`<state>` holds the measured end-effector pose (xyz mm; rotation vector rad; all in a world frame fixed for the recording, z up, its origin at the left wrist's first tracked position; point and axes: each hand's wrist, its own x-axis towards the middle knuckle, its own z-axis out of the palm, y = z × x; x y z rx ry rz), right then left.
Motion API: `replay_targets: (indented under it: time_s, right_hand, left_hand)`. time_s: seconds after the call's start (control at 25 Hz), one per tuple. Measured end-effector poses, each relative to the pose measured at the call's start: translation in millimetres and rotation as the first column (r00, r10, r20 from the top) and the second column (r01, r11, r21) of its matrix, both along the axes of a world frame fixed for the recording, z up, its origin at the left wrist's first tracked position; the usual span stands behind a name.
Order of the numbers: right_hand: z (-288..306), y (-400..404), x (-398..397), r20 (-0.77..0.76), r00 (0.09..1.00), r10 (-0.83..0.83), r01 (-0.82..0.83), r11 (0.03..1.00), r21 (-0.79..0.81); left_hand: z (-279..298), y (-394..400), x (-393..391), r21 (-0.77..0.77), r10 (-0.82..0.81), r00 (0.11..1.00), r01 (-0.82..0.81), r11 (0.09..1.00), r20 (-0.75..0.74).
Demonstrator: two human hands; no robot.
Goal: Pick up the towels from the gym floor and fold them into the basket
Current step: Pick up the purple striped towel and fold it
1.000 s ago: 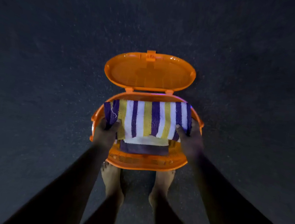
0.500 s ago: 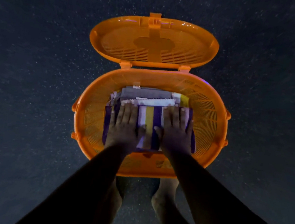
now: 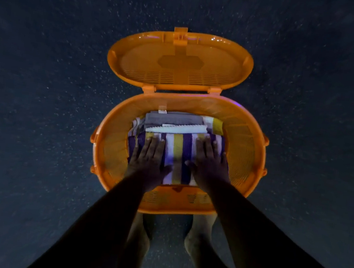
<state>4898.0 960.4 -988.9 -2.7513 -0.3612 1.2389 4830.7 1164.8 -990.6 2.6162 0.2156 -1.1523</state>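
An orange oval basket [image 3: 244, 146] stands on the dark floor in front of me, its lid [image 3: 180, 61] hinged open at the far side. Inside lies a folded towel with purple, white and yellow stripes [image 3: 179, 154], on top of other folded towels; a grey one [image 3: 173, 118] and a white edge [image 3: 176, 128] show behind it. My left hand [image 3: 148, 154] lies flat on the left half of the striped towel. My right hand [image 3: 209, 159] presses flat on the right half. All fingers are straight.
Dark speckled gym floor [image 3: 43, 96] surrounds the basket on every side. My two bare feet [image 3: 196, 239] stand just behind the basket's near rim, partly hidden by my arms.
A second ago both hands held the striped towel by its sides above the basket. It now lies inside and my hands press flat on it; the view has come closer.
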Motion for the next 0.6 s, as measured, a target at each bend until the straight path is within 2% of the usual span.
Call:
replay_targets:
  time_s: [0.16, 0.32, 0.48, 0.6]
  right_hand:
    - [116.2, -2.2, -7.9, -0.094, 0.986, -0.135, 0.136, 0.991, 0.012]
    - [273.0, -13.2, -32.7, -0.174, 0.955, -0.242, 0.236, 0.970, -0.053]
    - [449.7, -37.7, -72.2, -0.155, 0.900, -0.408, 0.409, 0.912, -0.033]
    - [548.1, -62.8, -121.1, -0.126, 0.831, -0.542, 0.547, 0.837, -0.002]
  left_hand:
    - [123.5, 1.4, 16.2, -0.029, 0.067, 0.990, -0.071, 0.997, -0.125]
    - [276.5, -1.2, 9.7, -0.011, -0.002, 0.982, 0.000, 1.000, -0.189]
    - [455.3, -15.2, -0.7, 0.013, -0.274, 0.952, 0.278, 0.960, -0.133]
    - [556.8, -43.4, -11.5, -0.034, -0.433, 0.898, 0.432, 0.901, -0.079]
